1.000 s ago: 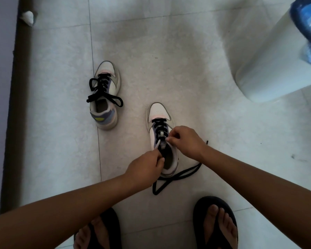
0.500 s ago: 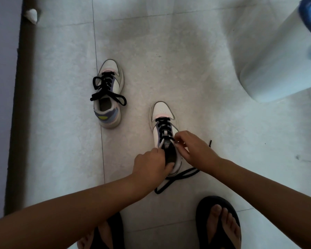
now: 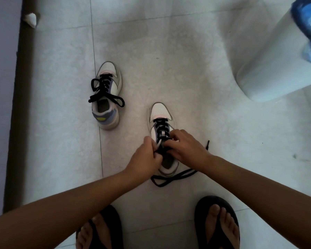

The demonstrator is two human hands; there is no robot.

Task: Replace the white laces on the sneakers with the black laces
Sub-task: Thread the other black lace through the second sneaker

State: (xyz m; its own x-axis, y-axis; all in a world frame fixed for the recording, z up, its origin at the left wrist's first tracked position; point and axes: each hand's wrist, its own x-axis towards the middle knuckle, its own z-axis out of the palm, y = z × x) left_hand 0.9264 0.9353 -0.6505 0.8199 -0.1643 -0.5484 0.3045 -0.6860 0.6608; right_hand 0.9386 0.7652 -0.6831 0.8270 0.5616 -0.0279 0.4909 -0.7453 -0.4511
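Near sneaker (image 3: 161, 121): it is standing on the floor (image 3: 196, 87), toe pointing away, under both hands. It is sitting in the same spot as half a second ago.
Black lace (image 3: 161, 125): it is crossing the top of the near sneaker. Its loose end (image 3: 172, 177) is lying on the floor by the heel, the same as before.
Left hand (image 3: 144, 161): its grip is curled tight, pinching a pale strip by the tongue; whether that strip is a lace I cannot tell. It is now sitting a little closer to the shoe's middle than a moment ago.
Right hand (image 3: 186, 148): its fingers are curled down onto the lace at the top eyelets. Its grip is closer to the left hand than one second ago.
Far sneaker (image 3: 107, 95): it is standing well apart to the left, already wearing a black lace tied in a bow. It is not moving.
Feet: two black flip-flops (image 3: 216, 223) are standing near the camera.
White bin (image 3: 269, 69): it is standing at the right with a blue liner.
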